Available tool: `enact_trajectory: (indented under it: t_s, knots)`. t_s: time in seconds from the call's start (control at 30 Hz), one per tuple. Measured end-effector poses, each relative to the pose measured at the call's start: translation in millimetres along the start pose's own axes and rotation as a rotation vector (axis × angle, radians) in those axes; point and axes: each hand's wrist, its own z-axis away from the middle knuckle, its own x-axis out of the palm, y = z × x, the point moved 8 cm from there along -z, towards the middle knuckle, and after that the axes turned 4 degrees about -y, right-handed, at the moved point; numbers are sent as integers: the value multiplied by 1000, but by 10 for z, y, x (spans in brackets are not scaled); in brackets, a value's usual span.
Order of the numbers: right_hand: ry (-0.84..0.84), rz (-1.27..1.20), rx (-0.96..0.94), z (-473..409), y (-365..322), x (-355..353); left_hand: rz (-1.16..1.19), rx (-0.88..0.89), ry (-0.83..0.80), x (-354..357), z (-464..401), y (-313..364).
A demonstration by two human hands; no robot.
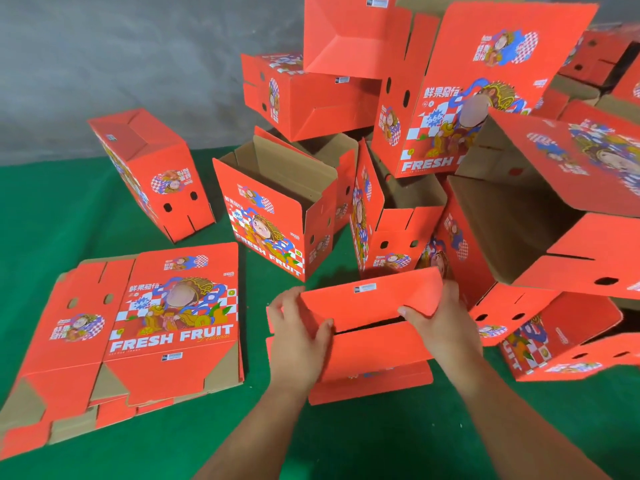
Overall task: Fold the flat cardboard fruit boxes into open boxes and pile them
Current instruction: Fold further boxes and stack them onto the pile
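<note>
Packing or box-assembly work area, looks like a plain workshop or warehouse corner. Bare grey wall behind, unfinished look. Green cloth covers the surface the work is done on; cannot tell if it is floor or worktop. Many identical red printed fruit cartons: a flat stack at left, folded boxes heaped loosely in the middle and right, some upright, some tipped or upside down. "FRESH FRUIT" print on all of them. Bulk identical packaging and the rough heap point to batch work, not a home or shop.
</note>
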Motion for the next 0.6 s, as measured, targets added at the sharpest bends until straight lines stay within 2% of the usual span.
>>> enact_trajectory:
  t_s: [0.07,0.1,0.2,0.27,0.33,0.4,0.43,0.5,0.6]
  knots:
    - [-90,-219,34,61,152,-4,77,46,-58,95,75,110]
    - [-132,-351,62,86,195,-28,172,9,-75,118,102,121]
    - [-182,-584,169,163,244,-56,544,-314,-6,98,164,-59]
    - [-167,-700,209,276,221,-94,633,-455,66,-27,219,-151]
    - [-170,-862,239,395,209,-141,652,-435,128,-204,230,-124]
    - [-259,-1024,294,523,184,-134,679,-301,163,-353,212,19]
    - [-274,-1029,301,567,177,-164,717,-254,156,-403,205,80]
    - [-214,-938,291,632,206,-278,870,-315,70,-371,201,102]
    - [-169,-964,188,752,139,-337,964,-618,-187,-252,320,-60]
